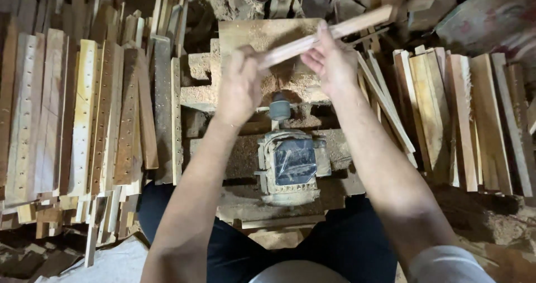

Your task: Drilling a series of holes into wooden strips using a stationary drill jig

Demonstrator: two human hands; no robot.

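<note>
A long reddish wooden slat point(357, 25) is held slanted above a sawdust-covered work block point(262, 37). My left hand point(240, 82) grips its lower left end. My right hand point(330, 62) clasps it near the middle, and the far end points up to the right. Below the hands sits a grey electric motor point(291, 166) with a small chuck or spindle point(279, 109) pointing toward the block.
A large stack of drilled wooden slats point(84, 115) lies to the left. A pile of plain boards point(463, 115) lies to the right, with thin strips point(385, 101) leaning beside my right forearm. Sawdust covers the bench and the ground.
</note>
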